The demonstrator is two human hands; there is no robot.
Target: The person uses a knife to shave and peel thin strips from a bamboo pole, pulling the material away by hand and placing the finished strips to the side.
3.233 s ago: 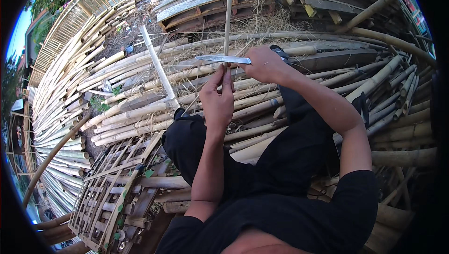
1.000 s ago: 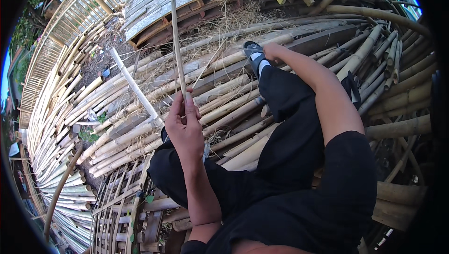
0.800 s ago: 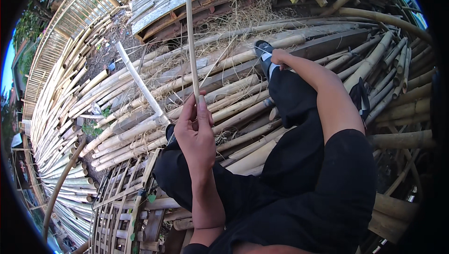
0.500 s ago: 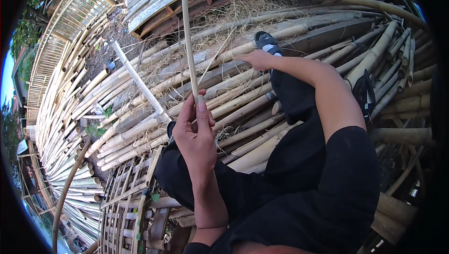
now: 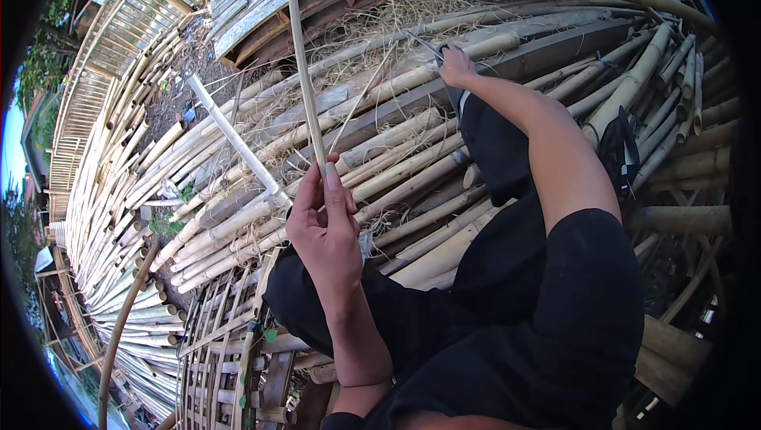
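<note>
In my left hand (image 5: 329,212) a long, pale bamboo strip (image 5: 305,65) stands nearly upright, pinched between thumb and fingers near its lower end. The strip's top runs out of the upper edge of the picture. My right hand (image 5: 456,68) is stretched forward over my right foot, its fingers closed around a thin, pointed tool that looks like a knife (image 5: 424,43). Its narrow grey blade points up and left, away from the strip; the handle is mostly hidden in the fist. My knees, in black cloth, lie between the two forearms.
Stacked bamboo poles (image 5: 404,152) run across the ground before me, with dry shavings (image 5: 372,49) scattered over them. A pale tube-like pole (image 5: 238,141) slants up at the left. Beyond stands a wooden platform (image 5: 269,2); a bamboo lattice (image 5: 214,351) lies at lower left.
My right hand has moved forward and slightly right, up to the foot, and the knife now shows in it. The left hand and bamboo strip have shifted slightly left.
</note>
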